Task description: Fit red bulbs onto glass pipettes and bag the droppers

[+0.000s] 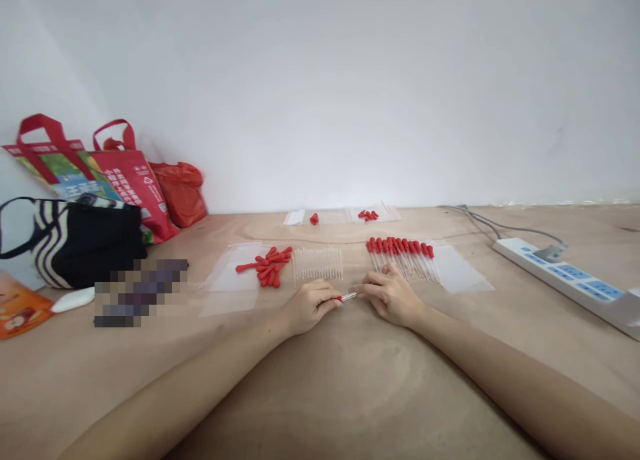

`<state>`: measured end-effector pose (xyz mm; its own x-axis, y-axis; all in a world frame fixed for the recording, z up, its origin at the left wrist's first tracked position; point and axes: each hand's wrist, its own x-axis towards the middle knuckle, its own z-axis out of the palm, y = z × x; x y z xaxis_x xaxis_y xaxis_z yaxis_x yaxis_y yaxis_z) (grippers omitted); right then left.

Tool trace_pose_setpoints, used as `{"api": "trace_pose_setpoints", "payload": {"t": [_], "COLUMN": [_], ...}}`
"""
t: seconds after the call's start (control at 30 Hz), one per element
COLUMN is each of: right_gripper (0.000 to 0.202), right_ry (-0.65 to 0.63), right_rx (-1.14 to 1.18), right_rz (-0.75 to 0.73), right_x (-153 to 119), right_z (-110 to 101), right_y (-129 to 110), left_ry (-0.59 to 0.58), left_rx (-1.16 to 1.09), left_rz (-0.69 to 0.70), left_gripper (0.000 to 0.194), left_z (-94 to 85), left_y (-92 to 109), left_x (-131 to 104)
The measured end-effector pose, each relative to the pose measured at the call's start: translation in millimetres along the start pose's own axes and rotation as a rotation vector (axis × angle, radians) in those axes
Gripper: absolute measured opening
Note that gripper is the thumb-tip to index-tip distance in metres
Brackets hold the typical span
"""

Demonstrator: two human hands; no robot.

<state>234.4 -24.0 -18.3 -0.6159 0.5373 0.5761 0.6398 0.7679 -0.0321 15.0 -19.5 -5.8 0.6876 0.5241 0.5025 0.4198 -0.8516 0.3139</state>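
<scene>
Near the middle of the table, my left hand pinches a red rubber bulb. A thin clear tube runs from the bulb to the fingertips of my right hand, which are closed on it. Behind my left hand lie a pile of loose red bulbs and a row of clear tubes. Just behind my right hand is a row of tubes with red bulbs on their ends, lying side by side.
Clear plastic sheets lie on the wooden table. More bulbs lie near the wall. A white power strip with a grey cable is at the right. Shopping bags and a black bag stand at the left.
</scene>
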Motion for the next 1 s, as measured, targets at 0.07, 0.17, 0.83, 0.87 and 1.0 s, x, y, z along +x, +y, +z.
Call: {"api": "trace_pose_setpoints", "payload": {"t": [0.07, 0.17, 0.83, 0.87, 1.0], "right_gripper": [0.024, 0.022, 0.025, 0.025, 0.026], "right_ry": [-0.002, 0.009, -0.044, -0.053, -0.075], "right_rx": [0.011, 0.027, 0.081, 0.079, 0.077], "right_rz": [0.006, 0.014, 0.07, 0.073, 0.101], "right_x": [0.0, -0.1, 9.0, 9.4, 10.2], "right_z": [-0.4, -1.0, 3.5, 3.9, 4.8], "right_y": [-0.5, -2.3, -19.3, -19.4, -18.8], "left_ry": [0.014, 0.03, 0.019, 0.016, 0.008], "left_rx": [0.007, 0.011, 0.101, 0.099, 0.098], "left_rz": [0.0, 0.018, 0.046, 0.042, 0.011], "left_gripper": [0.022, 0.021, 0.021, 0.022, 0.022], "left_z": [0.5, 0.8, 0.2, 0.2, -0.5], "left_y": [-0.6, 0.0, 5.1, 4.8, 2.6], "left_x": [-0.4, -0.4, 3.0, 3.2, 3.4]}}
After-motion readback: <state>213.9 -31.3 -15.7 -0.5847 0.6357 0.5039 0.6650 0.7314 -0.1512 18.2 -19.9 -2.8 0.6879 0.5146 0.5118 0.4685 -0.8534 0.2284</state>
